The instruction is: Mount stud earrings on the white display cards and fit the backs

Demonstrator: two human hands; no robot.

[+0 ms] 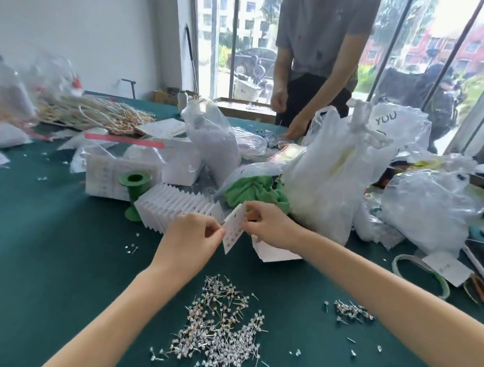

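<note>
A white display card [233, 230] with rows of small holes is held upright and tilted above the green table. My left hand [191, 238] pinches its left edge between thumb and fingers. My right hand [269, 225] grips its upper right side from behind. A large heap of loose stud earrings [219, 326] lies on the cloth below my hands, and a smaller heap [352, 312] lies to the right. A fanned row of white cards [175, 205] stands just behind my left hand.
A green spool [135, 187], white boxes [118, 174], a green cloth [256, 191] and several plastic bags [336, 171] crowd the table's middle. A white box [276, 252] sits under my right wrist. A green bangle [421, 272] lies at right. Another person [320, 55] stands across the table.
</note>
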